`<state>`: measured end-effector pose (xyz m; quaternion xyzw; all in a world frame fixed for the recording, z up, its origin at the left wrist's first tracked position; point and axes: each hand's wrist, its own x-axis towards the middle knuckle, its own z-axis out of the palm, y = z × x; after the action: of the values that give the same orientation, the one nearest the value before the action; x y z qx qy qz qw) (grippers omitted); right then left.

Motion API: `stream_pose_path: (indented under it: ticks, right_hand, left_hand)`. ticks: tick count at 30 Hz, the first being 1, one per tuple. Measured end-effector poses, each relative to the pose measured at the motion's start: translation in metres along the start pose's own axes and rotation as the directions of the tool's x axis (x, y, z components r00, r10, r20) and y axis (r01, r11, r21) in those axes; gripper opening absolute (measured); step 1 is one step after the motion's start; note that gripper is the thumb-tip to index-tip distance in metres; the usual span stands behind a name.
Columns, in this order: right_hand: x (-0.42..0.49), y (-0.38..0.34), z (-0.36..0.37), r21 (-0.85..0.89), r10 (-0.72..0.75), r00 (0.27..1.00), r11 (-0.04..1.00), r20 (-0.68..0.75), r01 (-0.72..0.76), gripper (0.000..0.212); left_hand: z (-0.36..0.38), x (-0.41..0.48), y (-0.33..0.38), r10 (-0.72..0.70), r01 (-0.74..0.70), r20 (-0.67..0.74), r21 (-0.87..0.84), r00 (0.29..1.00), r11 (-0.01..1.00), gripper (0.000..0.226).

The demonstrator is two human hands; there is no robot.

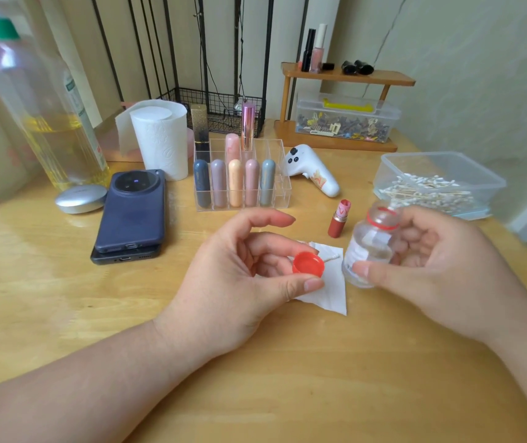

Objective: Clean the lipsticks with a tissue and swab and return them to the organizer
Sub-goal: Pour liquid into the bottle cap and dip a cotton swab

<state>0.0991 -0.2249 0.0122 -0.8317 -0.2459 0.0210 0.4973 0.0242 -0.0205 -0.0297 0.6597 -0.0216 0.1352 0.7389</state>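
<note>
My left hand (236,276) pinches red cap (308,264). Right hand (431,270) wraps small clear bottle (370,247): light, smooth, likely slippery. Swab (330,258) lies on tissue (326,292) between my hands. Open lipstick (338,219) stands beyond on tabletop (255,378), near organizer (283,190): soft tip, take by barrel.

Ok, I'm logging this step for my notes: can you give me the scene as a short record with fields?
left hand: pinches small red plastic cap
right hand: holds small clear glass bottle, cap off
white tissue: flat on wooden table, cotton swab on it
red lipstick: open, upright, beyond tissue, outside clear acrylic organizer
organizer front row: five capped tubes
</note>
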Motion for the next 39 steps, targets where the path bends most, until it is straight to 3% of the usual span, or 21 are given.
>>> stream_pose_path:
  ticks: [6,10,20,27,30,32,34,35,37,39]
  right_hand:
    - [0.052,-0.011,-0.028,-0.093,0.102,0.97,0.988,-0.219,-0.125,0.032]
    - [0.096,-0.017,-0.029,-0.221,0.222,0.955,0.939,-0.195,-0.263,0.025]
    - [0.141,0.001,0.002,-0.306,0.447,0.891,0.84,-0.076,-0.448,0.036]
    - [0.134,0.002,0.003,-0.287,0.487,0.868,0.821,-0.101,-0.494,0.04]
    - [0.121,-0.005,-0.003,-0.283,0.516,0.85,0.804,-0.109,-0.524,0.05]
    - [0.108,-0.014,-0.011,-0.386,0.474,0.864,0.775,-0.169,-0.5,0.064]
    - [0.086,-0.028,-0.016,-0.488,0.302,0.912,0.773,-0.278,-0.405,0.081]
    - [0.072,-0.036,-0.014,-0.465,0.194,0.932,0.824,-0.306,-0.324,0.078]
    - [0.037,-0.052,-0.001,-0.301,0.059,0.968,0.944,-0.244,-0.133,0.059]
    - [0.008,-0.064,0.017,-0.208,0.043,0.996,0.976,-0.08,-0.059,0.057]
  left_hand:
    - [0.001,-0.001,0.003,-0.016,0.016,-0.002,0.026,1.0,1.0,0.064]
    - [0.0,-0.002,0.004,-0.027,0.026,0.009,0.017,1.0,0.999,0.065]
    - [-0.001,-0.001,0.003,-0.023,0.023,0.01,0.011,1.0,1.0,0.065]
    - [0.0,-0.001,0.001,-0.002,0.002,0.0,0.013,1.0,1.0,0.064]
    - [0.0,-0.002,0.002,0.026,-0.026,-0.006,0.034,1.0,0.999,0.067]
    - [0.0,-0.003,0.002,0.053,-0.053,-0.006,0.057,0.999,0.997,0.071]
    - [-0.001,-0.004,0.003,0.081,-0.08,-0.011,0.075,0.997,0.994,0.074]
    - [0.0,-0.004,0.003,0.095,-0.093,-0.016,0.084,0.995,0.992,0.075]
    - [0.001,-0.004,0.004,0.114,-0.111,-0.028,0.093,0.993,0.99,0.076]
    - [0.001,-0.004,0.004,0.124,-0.12,-0.045,0.096,0.991,0.988,0.077]
